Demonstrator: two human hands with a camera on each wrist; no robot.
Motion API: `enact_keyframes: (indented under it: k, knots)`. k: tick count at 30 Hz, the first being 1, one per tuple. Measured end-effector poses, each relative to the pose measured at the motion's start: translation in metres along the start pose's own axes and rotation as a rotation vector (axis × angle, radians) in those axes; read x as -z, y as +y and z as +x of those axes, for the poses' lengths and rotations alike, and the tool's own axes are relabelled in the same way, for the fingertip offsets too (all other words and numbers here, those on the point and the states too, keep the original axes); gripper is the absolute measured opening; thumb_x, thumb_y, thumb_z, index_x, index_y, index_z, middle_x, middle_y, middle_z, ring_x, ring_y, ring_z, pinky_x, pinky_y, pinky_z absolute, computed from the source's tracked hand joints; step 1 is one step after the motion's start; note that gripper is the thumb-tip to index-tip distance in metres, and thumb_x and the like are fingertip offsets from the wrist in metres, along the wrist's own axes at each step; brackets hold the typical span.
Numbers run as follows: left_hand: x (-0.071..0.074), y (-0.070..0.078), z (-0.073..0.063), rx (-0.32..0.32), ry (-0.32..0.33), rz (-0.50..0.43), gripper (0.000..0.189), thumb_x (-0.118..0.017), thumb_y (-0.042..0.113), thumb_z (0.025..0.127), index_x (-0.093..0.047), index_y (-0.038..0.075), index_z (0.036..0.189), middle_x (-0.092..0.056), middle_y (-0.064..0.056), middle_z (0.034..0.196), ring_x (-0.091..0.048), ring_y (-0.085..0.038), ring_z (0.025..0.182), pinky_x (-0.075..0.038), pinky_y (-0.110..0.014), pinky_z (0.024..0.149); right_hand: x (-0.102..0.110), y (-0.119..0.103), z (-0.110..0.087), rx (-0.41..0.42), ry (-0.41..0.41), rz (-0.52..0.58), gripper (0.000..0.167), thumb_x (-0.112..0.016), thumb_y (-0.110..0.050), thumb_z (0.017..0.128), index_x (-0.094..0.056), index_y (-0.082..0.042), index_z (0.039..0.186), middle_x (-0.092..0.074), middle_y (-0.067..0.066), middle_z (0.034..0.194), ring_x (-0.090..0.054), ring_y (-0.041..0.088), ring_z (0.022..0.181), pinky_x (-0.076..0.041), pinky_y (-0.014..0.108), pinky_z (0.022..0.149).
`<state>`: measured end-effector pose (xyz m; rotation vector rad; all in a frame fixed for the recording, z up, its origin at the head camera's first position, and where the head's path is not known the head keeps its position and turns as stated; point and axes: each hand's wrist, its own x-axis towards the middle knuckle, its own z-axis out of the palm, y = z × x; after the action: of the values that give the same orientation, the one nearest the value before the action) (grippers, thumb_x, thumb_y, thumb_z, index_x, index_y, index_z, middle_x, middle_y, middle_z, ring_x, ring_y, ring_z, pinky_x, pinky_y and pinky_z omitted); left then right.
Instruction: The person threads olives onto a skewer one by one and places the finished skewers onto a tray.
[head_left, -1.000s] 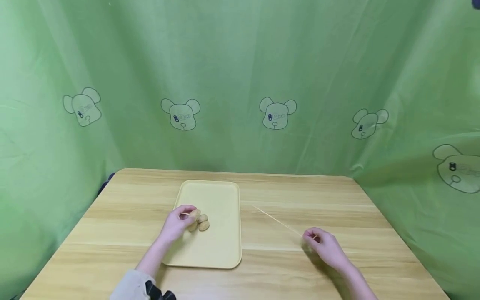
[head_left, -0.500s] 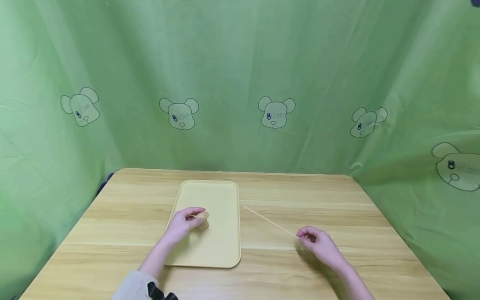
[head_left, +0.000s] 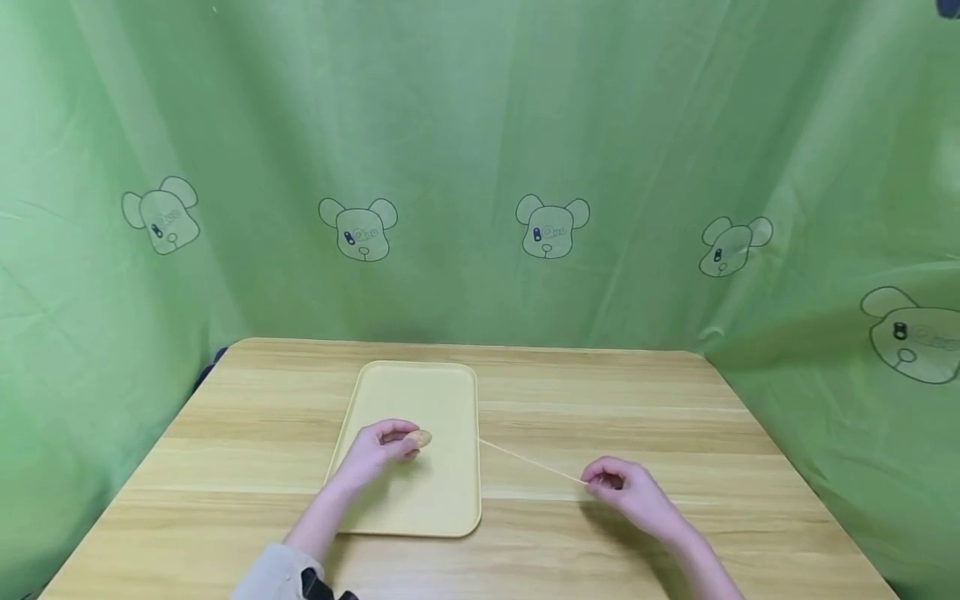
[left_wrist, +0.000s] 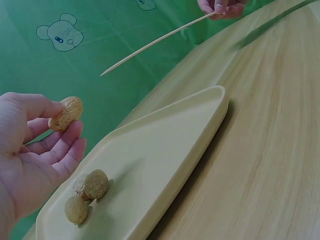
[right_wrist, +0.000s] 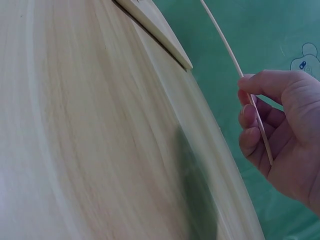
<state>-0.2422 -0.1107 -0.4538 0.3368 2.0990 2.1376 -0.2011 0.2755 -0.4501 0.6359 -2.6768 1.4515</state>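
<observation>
My left hand (head_left: 372,451) is over the cream tray (head_left: 450,508) and pinches a tan, wrinkled, oval food ball (left_wrist: 66,113) between thumb and finger. Three similar balls (left_wrist: 96,183) lie grouped on the tray below it in the left wrist view; in the head view this hand hides them. A thin wooden skewer (right_wrist: 225,42) is gripped near its rear end by my right hand (head_left: 626,493), above the table to the right of the tray. The skewer's sharpened tip points left toward the held ball, with a gap between them in the left wrist view.
The tray stands left of centre on a wood-grain table (head_left: 570,392). Behind and at both sides hangs a green curtain (head_left: 457,108) with printed bear heads.
My left hand has lifted the ball and moved it right, away from the others. The right hand has shifted left, swinging the skewer's tip to the tray's right edge.
</observation>
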Motion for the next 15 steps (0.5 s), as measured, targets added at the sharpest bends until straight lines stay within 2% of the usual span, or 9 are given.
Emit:
enact_keyframes:
  k: [5, 8, 12, 15]
  knots:
    - [-0.003, 0.001, -0.001, 0.026, 0.008, -0.028, 0.037, -0.062, 0.004, 0.086, -0.052, -0.017, 0.114, -0.065, -0.016, 0.098, -0.064, -0.020, 0.084, -0.053, -0.034, 0.081, -0.004, -0.005, 0.001, 0.073, -0.015, 0.007, 0.011, -0.067, -0.003, 0.081, -0.065, 0.000, 0.091, -0.061, 0.002, 0.081, -0.052, 0.006, 0.069, -0.047, 0.022, 0.058]
    - [-0.004, 0.001, -0.001, 0.025, 0.004, -0.045, 0.039, -0.061, 0.003, 0.087, -0.049, -0.019, 0.117, -0.065, -0.016, 0.098, -0.063, -0.017, 0.081, -0.054, -0.033, 0.080, -0.005, -0.006, 0.002, 0.067, -0.027, 0.004, 0.010, -0.067, -0.005, 0.082, -0.066, -0.003, 0.092, -0.061, 0.001, 0.080, -0.052, 0.006, 0.069, -0.047, 0.022, 0.057]
    - [-0.006, -0.003, 0.000, 0.032, 0.019, -0.048, 0.034, -0.060, 0.003, 0.087, -0.051, -0.018, 0.112, -0.065, -0.014, 0.094, -0.063, -0.017, 0.078, -0.054, -0.037, 0.080, -0.007, -0.008, 0.003, 0.061, -0.030, -0.013, 0.010, -0.067, -0.005, 0.082, -0.067, -0.005, 0.092, -0.061, -0.002, 0.079, -0.051, 0.006, 0.068, -0.046, 0.022, 0.057]
    - [-0.009, -0.005, -0.001, 0.039, 0.028, -0.040, 0.030, -0.061, 0.006, 0.087, -0.054, -0.015, 0.108, -0.066, -0.013, 0.092, -0.063, -0.018, 0.077, -0.054, -0.037, 0.079, -0.009, -0.014, 0.003, 0.066, -0.025, -0.039, 0.009, -0.066, -0.001, 0.081, -0.067, 0.000, 0.090, -0.060, 0.002, 0.077, -0.050, 0.006, 0.067, -0.045, 0.022, 0.055]
